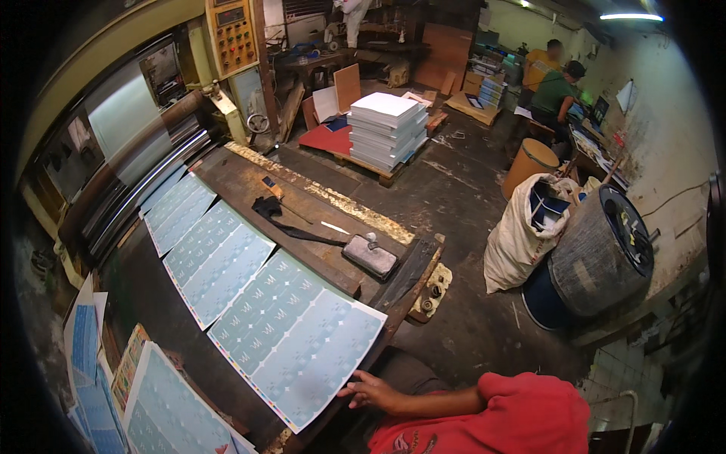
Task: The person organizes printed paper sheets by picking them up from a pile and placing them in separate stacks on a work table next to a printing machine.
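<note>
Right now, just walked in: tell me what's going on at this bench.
One hand, in a red sleeve, rests its fingers on the near edge of a pale blue printed sheet. Which hand it is I cannot tell. More such sheets lie overlapping in a row along the dark worktable, running from the machine. Two people work at the far wall.

We held our one visible hand (370, 391) out flat, palm down, fingers (352, 392) spread loosely and pointing left. Its bare forearm ran back rightward into a red sleeve. We could not tell which hand it was.
</note>
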A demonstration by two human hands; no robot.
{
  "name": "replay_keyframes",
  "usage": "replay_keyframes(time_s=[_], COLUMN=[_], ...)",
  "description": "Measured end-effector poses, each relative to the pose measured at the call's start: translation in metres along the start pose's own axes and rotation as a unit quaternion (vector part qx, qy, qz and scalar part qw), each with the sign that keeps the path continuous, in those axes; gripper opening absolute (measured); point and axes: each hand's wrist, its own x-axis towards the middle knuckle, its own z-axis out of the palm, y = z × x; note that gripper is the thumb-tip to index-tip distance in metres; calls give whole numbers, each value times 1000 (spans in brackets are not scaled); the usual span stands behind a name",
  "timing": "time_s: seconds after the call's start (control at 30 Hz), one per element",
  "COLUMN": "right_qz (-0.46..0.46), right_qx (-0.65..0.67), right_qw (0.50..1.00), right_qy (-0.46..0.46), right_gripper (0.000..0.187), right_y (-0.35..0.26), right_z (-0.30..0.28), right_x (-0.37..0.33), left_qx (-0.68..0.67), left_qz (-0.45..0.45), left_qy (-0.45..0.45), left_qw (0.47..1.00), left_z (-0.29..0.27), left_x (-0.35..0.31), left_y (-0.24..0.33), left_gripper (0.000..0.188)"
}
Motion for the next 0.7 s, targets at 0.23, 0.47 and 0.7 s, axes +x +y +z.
replay_keyframes(time_s=[0.23, 0.47, 0.7], right_qz=[-102, -169, -133], right_qx=[2, -527, -796], right_qw=[995, 818, 587], right_qy=[20, -159, -64], right_gripper=[73, 51, 57], right_y=[7, 4, 23], right_z=[-2, -60, -117], right_x=[8, -5, 1], left_qx=[-76, -79, -43], left_qz=[-42, -19, 6], left_qy=[26, 41, 66], left_qw=[996, 996, 997], left_z=[11, 16, 27], left_x=[5, -6, -29], left_y=[0, 8, -2], left_gripper=[46, 52, 49])
